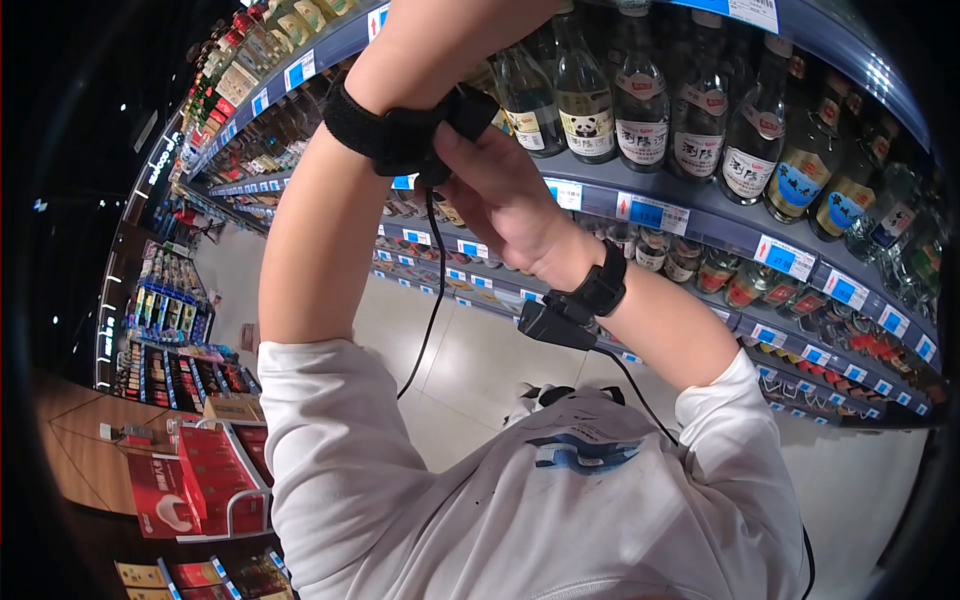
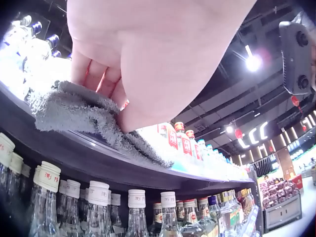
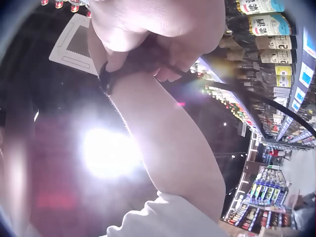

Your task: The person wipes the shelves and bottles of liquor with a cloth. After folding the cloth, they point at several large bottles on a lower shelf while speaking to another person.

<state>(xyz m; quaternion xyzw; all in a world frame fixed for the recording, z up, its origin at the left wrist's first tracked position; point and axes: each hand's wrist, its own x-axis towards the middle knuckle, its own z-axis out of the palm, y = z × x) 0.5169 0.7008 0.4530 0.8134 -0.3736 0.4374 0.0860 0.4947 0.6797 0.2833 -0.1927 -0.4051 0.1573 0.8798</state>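
Note:
At the front edge of a shelf, my left hand [image 2: 153, 54] grips a fluffy grey cloth [image 2: 74, 111], which hangs over the shelf's lip. In the head view that hand lies beyond the top of the picture, and only its forearm [image 1: 320, 230] shows. A black strap [image 1: 355, 125] with a small camera sits round the left wrist. My right hand [image 1: 515, 205] pinches the wrist camera [image 1: 470, 110] between thumb and fingers. From the right wrist, the right hand [image 3: 163, 19] appears over the left forearm [image 3: 163, 133], its fingertips partly in shadow.
Rows of glass bottles [image 1: 640, 120] with white labels stand close below the raised arms. Price tags line the shelf edge [image 1: 730, 225]. Black cables [image 1: 437, 270] hang from both wrist cameras. Red gift boxes [image 1: 210, 470] stand across the tiled aisle [image 1: 470, 350].

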